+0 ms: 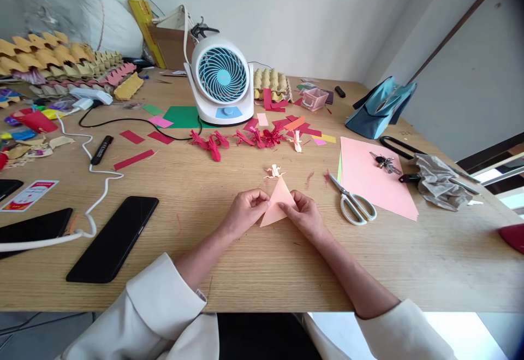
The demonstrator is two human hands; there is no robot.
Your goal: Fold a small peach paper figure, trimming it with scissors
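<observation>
Between my two hands is a peach paper triangle (279,200), its point facing away from me. My left hand (248,211) pinches its left edge between thumb and fingers. With the thumb on top and the fingers behind, my right hand (303,212) grips the right edge. Just beyond the triangle's tip lies a small cream folded paper figure (274,171). To the right of my right hand rest white-handled scissors (357,208), blades slightly apart. Farther back, several red folded paper figures (212,144) lie in a row, with another cream figure (296,141) at its right end.
A white fan (223,81) stands at the back over green paper (180,117). Pink sheets (374,171) carry keys (385,163) at right, near a blue bag (380,108). A black phone (113,238) and white cable (105,188) lie at left. Red paper strips (134,159) are scattered about.
</observation>
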